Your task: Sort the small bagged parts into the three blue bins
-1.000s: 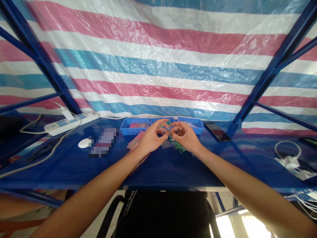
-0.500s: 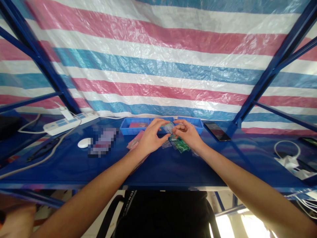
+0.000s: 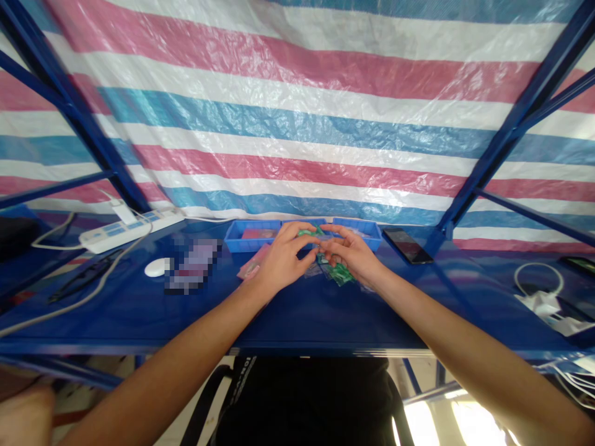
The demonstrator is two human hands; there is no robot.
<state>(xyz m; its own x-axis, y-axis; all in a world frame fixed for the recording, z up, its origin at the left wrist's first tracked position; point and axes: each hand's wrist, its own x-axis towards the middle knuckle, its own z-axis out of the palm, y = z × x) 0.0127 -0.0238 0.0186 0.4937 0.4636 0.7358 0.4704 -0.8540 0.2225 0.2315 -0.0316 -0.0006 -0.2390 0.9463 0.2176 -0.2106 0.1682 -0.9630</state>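
My left hand [image 3: 289,255] and my right hand [image 3: 352,253] meet over the desk in front of the blue bins, fingertips nearly touching. Both have thumb and fingers closed around a small plastic packet [image 3: 317,231], which shows some green and is mostly hidden by the fingers. Beneath my right hand lies a loose pile of green packets [image 3: 341,274]. Clear packets [image 3: 314,270] lie beside that pile. Pink packets [image 3: 251,265] rest close to my left wrist, partly covered by it.
Blue bins [image 3: 232,243] stand in a row along the striped sheet; the left one holds something pink. A black phone [image 3: 408,246] lies to the right. Leftward are a white oval object [image 3: 156,267], a blurred-out item [image 3: 194,265], a power strip [image 3: 132,232] and cables.
My fingers have drawn slightly closer together. The packet between them, clear-looking before, now shows green near the fingertips. The piles and bins stay in place.
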